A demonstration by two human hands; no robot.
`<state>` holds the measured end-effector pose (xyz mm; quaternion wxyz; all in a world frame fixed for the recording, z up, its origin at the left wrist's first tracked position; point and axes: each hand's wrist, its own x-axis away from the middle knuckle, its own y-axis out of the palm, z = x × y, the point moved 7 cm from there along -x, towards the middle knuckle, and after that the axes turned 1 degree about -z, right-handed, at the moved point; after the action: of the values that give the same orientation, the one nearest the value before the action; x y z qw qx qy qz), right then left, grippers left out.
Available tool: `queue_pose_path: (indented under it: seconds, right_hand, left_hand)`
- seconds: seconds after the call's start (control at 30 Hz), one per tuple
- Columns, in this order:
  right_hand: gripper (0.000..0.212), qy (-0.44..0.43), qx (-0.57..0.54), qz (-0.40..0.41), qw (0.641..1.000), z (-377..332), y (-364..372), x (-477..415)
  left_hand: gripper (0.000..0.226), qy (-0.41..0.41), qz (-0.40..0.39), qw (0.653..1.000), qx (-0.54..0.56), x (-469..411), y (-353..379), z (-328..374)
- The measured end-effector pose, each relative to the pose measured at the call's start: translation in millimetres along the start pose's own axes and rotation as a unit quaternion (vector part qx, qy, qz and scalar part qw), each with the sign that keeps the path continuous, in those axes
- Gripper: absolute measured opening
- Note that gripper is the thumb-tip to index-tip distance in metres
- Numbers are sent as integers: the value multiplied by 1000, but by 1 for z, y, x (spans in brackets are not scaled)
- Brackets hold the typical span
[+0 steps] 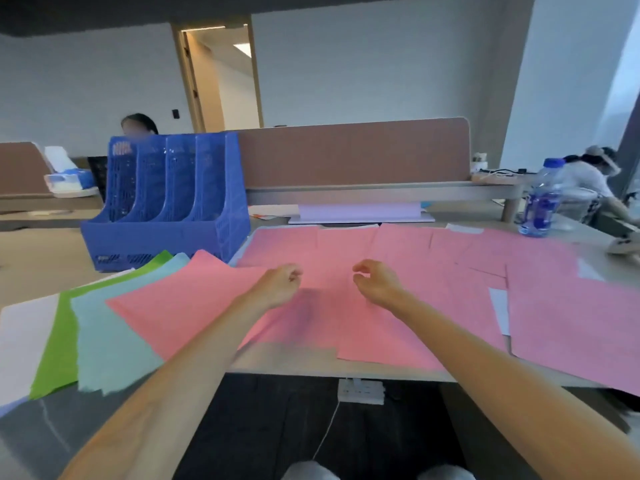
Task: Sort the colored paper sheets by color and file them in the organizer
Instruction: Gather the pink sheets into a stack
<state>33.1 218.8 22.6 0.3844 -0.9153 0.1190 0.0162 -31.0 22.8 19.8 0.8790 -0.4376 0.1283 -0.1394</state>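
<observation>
Several pink sheets [433, 265] lie spread and overlapping across the desk in front of me. To the left a fanned pile shows a pink sheet [180, 306] on top, then a pale teal sheet [104, 341], a green sheet [57, 341] and a white sheet [20, 337]. The blue mesh organizer [166, 202] with several upright slots stands at the back left; its slots look empty. My left hand [280, 284] and my right hand [375, 280] hover side by side over the pink sheets, fingers loosely curled, holding nothing.
A water bottle [540, 199] stands at the back right. A white and lilac stack [360, 213] lies under the brown desk divider [346, 154]. A tissue box [67, 176] sits far left. People sit behind the divider and at the right. A power strip [362, 391] hangs below the desk edge.
</observation>
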Motion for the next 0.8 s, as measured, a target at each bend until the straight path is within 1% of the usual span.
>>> queue_pose_path:
  seconds: [0.1, 0.17, 0.2, 0.27, 0.37, 0.53, 0.6, 0.67, 0.7, 0.73, 0.77, 0.8]
  right_hand:
    - [39, 44, 108, -19, 993, 43, -13, -18]
    - [42, 49, 200, -42, 978, 60, -13, -30]
    - [42, 44, 235, -53, 969, 66, -11, -36]
    - [44, 22, 284, -69, 956, 71, -6, -47]
    - [46, -15, 310, -82, 947, 68, 3, -61]
    - [48, -48, 327, -123, 936, 54, 17, -73]
    - [48, -51, 339, -134, 930, 51, 14, -75]
    - [48, -41, 347, -141, 926, 54, 4, -79]
    - [49, -28, 343, -143, 928, 58, -1, -82]
    - [49, -14, 339, -144, 930, 62, -6, -86]
    - [50, 0, 336, -151, 930, 65, -9, -88]
    - [50, 6, 335, -158, 929, 67, -9, -91]
  left_hand:
    - [44, 23, -52, 989, -137, -33, 27, 9]
    - [45, 11, -79, 974, -210, -52, 39, 9]
    - [45, 6, -93, 969, -228, -60, 45, 7]
    - [46, 8, -112, 967, -230, -71, 57, 4]
    - [55, -2, -121, 972, -200, -77, 66, 3]
    - [55, -40, -138, 985, -99, -74, 67, 22]
    - [55, -44, -146, 988, -2, -73, 68, 29]
    - [53, -60, -160, 974, 151, -68, 65, 35]
    - [52, -63, -157, 965, 201, -65, 59, 35]
    - [51, -58, -143, 962, 224, -64, 51, 33]
    - [50, -61, -121, 970, 201, -64, 42, 27]
    - [49, -68, -90, 984, 139, -66, 31, 17]
